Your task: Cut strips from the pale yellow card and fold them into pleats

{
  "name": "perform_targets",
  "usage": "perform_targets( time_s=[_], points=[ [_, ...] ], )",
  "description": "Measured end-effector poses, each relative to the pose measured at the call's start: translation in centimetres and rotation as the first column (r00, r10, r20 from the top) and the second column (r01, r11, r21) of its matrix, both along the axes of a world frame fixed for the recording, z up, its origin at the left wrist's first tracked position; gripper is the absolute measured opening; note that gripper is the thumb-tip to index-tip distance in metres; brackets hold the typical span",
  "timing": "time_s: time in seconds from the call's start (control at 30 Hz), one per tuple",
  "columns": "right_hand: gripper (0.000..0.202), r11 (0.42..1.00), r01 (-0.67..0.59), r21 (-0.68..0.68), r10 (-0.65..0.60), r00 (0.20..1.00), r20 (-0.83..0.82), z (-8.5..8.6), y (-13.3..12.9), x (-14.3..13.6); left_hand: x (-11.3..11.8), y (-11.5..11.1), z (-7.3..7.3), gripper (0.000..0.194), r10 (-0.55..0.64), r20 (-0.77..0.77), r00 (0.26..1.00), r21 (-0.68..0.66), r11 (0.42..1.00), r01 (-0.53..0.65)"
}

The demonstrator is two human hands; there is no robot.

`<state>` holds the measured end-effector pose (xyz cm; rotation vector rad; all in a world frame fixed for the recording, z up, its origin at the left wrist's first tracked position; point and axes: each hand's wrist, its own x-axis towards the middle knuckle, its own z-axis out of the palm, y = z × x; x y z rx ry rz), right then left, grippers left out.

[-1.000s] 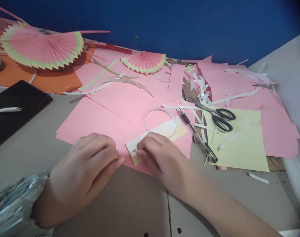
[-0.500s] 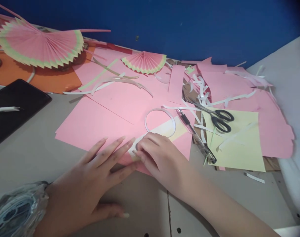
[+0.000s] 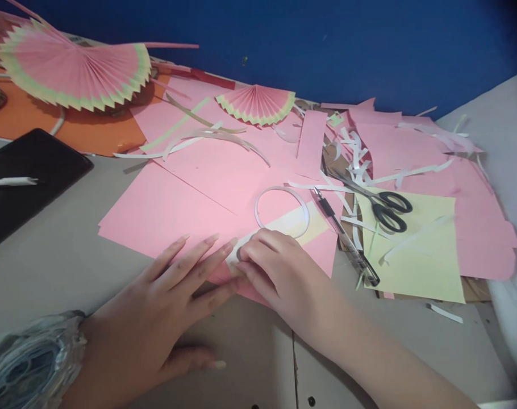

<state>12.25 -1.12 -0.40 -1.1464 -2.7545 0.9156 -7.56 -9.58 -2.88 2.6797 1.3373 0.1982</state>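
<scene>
From here I see the strip (image 3: 292, 222) on the pink sheets (image 3: 182, 199), just off centre toward five o'clock — light, I judge, and easily creased or slid. My left hand (image 3: 165, 304) is spread palm-down, seemingly holding nothing, fingertips by the strip's eight-o'clock end. My right hand (image 3: 282, 272) curls over the strip; whether it grips anything, I cannot tell. I'd pinch its two-o'clock end — gently, by the edges.
</scene>
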Motion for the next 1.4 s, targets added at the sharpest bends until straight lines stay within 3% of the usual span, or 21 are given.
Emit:
perform_targets(
  time_s=[0.8, 1.4],
  points=[
    [0.017, 0.997, 0.000, 0.076, -0.003, 1.000, 0.027, -0.05, -0.02, -0.11, -0.07, -0.57, -0.41, 0.074, 0.008, 0.013, 1.000, -0.013, 1.000, -0.008],
    [0.014, 0.998, 0.033, 0.045, -0.034, 0.999, 0.020, -0.16, -0.23, -0.24, 0.07, -0.62, -0.36, 0.076, 0.009, 0.020, 1.000, -0.040, 0.999, -0.008]
  ],
)
